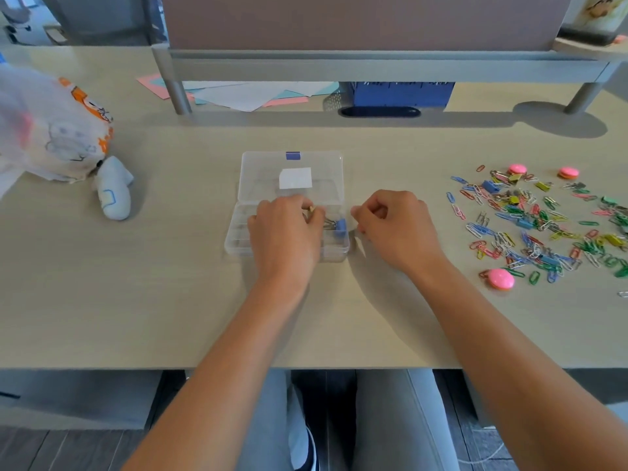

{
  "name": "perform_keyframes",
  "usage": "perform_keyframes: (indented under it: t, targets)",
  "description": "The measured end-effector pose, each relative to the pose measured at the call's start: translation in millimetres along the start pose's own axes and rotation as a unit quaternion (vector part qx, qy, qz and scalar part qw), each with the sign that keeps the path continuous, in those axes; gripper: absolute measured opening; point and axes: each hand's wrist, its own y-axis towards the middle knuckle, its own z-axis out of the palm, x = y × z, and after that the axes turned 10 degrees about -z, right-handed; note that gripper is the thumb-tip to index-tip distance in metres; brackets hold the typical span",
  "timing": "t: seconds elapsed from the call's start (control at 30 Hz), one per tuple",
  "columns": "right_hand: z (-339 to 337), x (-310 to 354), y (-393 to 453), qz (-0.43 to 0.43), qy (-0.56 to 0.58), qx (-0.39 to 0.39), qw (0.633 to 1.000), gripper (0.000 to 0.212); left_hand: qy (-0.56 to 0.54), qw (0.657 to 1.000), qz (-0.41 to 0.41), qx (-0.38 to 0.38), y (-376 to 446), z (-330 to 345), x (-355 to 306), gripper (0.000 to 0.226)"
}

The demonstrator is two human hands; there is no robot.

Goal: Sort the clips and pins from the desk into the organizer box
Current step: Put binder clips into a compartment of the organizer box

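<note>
Organizer box (293, 185) — clear plastic, lid laid open flat on its far side, with a blue latch (293, 155) at the lid's far edge and a white label (295, 178) on the lid. It stood at the middle of the desk (170, 300).

Blue binder clip (339, 227) — lay inside the box, in a compartment at its right end, beside the left hand's fingertips.

Left hand (287, 232) — lay over the box's compartments, fingers curled and pinching a small yellowish piece (311, 209); what that piece was could not be told.

Right hand (394, 226) — lay just right of the box, fingers curled inward toward the palm; whether anything was held inside them could not be told.

Pile of clips (537, 226) — coloured paper clips mixed with blue, yellow and green binder clips, spread on the desk well to the right of the box.

Pink round pins — one (501, 279) at the near edge of the pile, two more (517, 169) (568, 172) at its far edge, all right of the box.

Plush toy (114, 188) and a white plastic bag (44, 130) — well to the left of the box.

Coloured paper sheets (251, 93) and a blue basket (401, 93) — beyond the box, under a raised grey shelf (373, 62).
</note>
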Motion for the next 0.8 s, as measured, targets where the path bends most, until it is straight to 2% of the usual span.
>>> perform_keyframes:
  t: [0.1, 0.2, 0.3, 0.4, 0.47, 0.63, 0.8]
  targets:
    - [2.2, -2.6, -0.4, 0.000, 0.004, -0.001, 1.000, 0.021, 0.043, 0.999, 0.012, -0.004, 0.2, -2.0, -0.1, 0.027]
    - [2.8, -3.6, -2.3, -0.011, 0.004, -0.006, 1.000, 0.016, 0.032, 0.999, 0.025, -0.007, -1.7, -6.3, 5.2, 0.026]
    - [1.5, -2.4, -8.3, -0.019, 0.019, -0.011, 1.000, 0.008, 0.053, 0.996, 0.075, -0.007, -9.2, -11.1, 13.6, 0.022]
    - [1.0, -0.8, -13.5, -0.031, 0.042, -0.019, 0.998, 0.005, 0.087, 0.988, 0.130, 0.012, -19.4, -11.6, 20.8, 0.028]
    - [1.9, 2.0, -14.7, -0.051, 0.042, -0.015, 0.998, 0.010, 0.121, 0.981, 0.152, 0.023, -23.8, -11.0, 25.7, 0.029]
    - [7.3, 8.9, -15.2, -0.095, -0.019, 0.028, 0.995, 0.019, 0.164, 0.975, 0.147, 0.019, -26.6, -14.3, 27.1, 0.026]
    - [5.0, 6.9, -18.4, -0.106, -0.027, 0.014, 0.994, 0.021, 0.146, 0.974, 0.171, 0.025, -32.5, -15.4, 24.2, 0.031]
